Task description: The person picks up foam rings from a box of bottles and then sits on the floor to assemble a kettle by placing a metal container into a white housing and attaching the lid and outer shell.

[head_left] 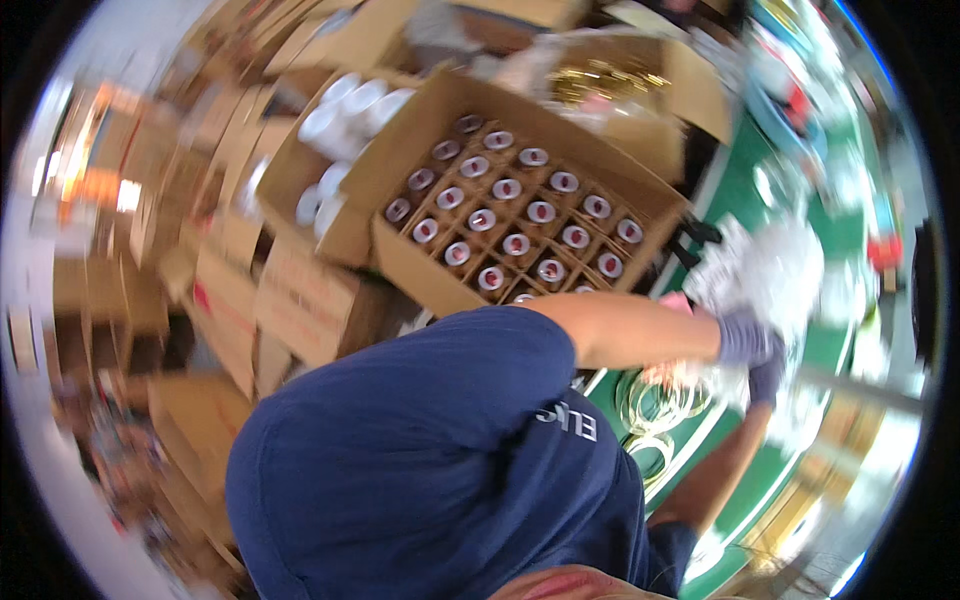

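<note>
The view is tilted and blurred. A navy T-shirt [430, 470] fills the lower middle of the frame, and both bare forearms reach from it toward the right.

The upper arm in the frame ends in a hand in a purple-grey glove [748, 340], right of centre. It lies against a crumpled mass of clear plastic wrap [770, 265] on the green surface [745, 190]. Blur keeps me from telling how far this hand is open, or whether it grips the wrap or only touches it. Which of the person's hands it is cannot be told either.

The lower arm rises from the lower right; its gloved hand [768, 382] sits just below the first one, at the bottom edge of the wrap. Its fingers are smeared, so its state is unclear as well.

Just left of the hands, on the green surface, lie loops of pale cord or tubing [655, 400].

In the upper middle stands an open cardboard box [420, 270] with a divider grid, each cell holding a can [541, 211] with a light top. Behind it, upper left, another open box [290, 170] holds white rolls [345, 105]. More cartons [310, 300] stack along the left.
</note>
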Available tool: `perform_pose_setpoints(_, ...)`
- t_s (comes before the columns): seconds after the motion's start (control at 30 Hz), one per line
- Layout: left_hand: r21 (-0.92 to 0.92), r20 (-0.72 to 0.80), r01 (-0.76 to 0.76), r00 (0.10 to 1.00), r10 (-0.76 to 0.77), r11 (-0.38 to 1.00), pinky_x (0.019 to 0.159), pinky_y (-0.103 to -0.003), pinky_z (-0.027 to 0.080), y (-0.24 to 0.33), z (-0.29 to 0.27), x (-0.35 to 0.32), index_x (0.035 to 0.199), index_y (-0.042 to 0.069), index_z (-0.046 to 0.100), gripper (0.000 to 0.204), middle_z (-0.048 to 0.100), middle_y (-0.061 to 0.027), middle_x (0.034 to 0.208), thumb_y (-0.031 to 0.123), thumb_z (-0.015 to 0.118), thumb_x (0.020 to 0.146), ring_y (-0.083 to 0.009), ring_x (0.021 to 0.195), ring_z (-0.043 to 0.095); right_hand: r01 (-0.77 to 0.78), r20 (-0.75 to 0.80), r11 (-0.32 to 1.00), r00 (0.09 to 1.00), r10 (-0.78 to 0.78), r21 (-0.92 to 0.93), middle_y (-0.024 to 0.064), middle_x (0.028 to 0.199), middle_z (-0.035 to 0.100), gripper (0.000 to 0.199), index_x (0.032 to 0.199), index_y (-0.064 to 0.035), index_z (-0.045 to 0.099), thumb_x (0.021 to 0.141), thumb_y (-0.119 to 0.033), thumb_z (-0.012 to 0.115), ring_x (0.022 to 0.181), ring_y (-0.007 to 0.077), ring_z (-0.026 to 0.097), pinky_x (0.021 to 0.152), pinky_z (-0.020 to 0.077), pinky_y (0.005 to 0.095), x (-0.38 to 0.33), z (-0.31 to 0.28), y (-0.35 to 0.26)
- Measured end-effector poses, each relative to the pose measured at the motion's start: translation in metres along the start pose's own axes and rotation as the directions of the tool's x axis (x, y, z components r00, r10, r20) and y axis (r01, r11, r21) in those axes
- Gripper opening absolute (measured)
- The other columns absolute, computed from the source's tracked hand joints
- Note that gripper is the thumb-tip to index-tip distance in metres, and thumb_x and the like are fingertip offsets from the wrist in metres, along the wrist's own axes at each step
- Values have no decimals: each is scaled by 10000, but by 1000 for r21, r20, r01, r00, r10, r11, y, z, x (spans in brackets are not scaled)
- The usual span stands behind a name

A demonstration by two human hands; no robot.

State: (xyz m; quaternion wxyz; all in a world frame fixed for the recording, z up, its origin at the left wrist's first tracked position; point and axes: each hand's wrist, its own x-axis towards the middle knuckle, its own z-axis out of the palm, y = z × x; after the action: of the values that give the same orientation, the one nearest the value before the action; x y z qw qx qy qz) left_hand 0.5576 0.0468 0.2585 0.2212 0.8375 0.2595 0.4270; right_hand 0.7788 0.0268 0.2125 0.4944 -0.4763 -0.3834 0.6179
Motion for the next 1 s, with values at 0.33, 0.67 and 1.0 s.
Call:
perform_pose_setpoints(0.33,-839,146,75,985,90,539,951,-428,509,162,-401,-250,1390,-3,511,552,594,-226,1257,202,649,896,-349,1123,601,-122,-217,233,868,-446,-965,263,1423,486,766,1492,16,330,968,-481,588,1272,369,513,1074,396,430,-16,65,-53)
perform_pose_setpoints(0.67,-385,-697,-753,616,367,533,1057,-469,416,284,-543,-411,1323,-176,501,542,264,-415,1487,228,435,968,-456,1154,587,-720,-378,-465,678,-631,-514,217,1581,270,858,1572,-192,239,905,-685,457,1356,453,419,1062,383,594,-1,191,-45)
perform_pose_setpoints(1.0,-347,-617,-638,707,344,688,1091,-514,322,360,-698,-614,1411,-90,413,722,326,-348,1419,224,587,784,-497,1273,397,397,679,-628,671,-299,-669,243,1104,667,508,1123,36,658,812,-356,745,1007,380,636,900,492,494,-74,662,107)
